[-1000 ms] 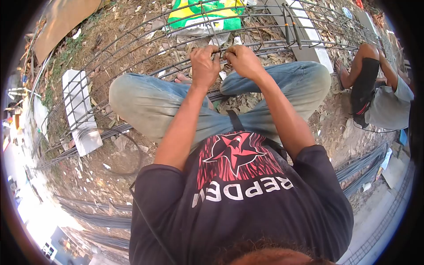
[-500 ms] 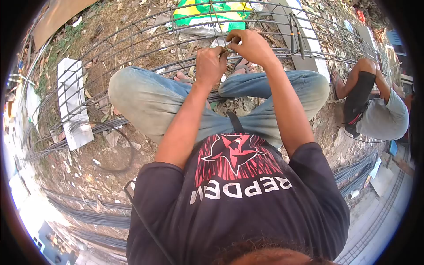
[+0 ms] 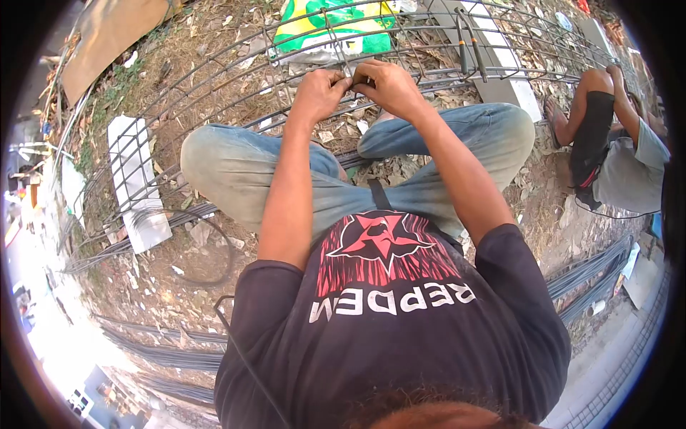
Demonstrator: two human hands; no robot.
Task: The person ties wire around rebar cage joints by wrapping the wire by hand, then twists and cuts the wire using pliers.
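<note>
My left hand [image 3: 319, 95] is closed in a pinch at the near side of a rebar cage [image 3: 236, 66]. Beside it, my right hand [image 3: 388, 86] also has its fingers pinched, its fingertips almost meeting the left ones at a crossing stirrup. Whatever sits between the fingertips is too small or hidden to make out. Pincers [image 3: 471, 53] with orange marks on the handles hang over the cage bars, to the right of my right hand. Behind the cage, beyond my hands, lies a green, yellow and white sack [image 3: 336, 36].
A pale board [image 3: 136, 182] lies under the cage at left, and a light beam [image 3: 493, 68] at right. A co-worker [image 3: 618, 143] sits at far right by the cage. Bundles of steel rods [image 3: 593, 275] lie behind me, and a wire coil [image 3: 207, 247] at left.
My left hand has shifted up and left, and my right hand slightly down and left, so they now sit nearly level. The whole view has tilted a little.
</note>
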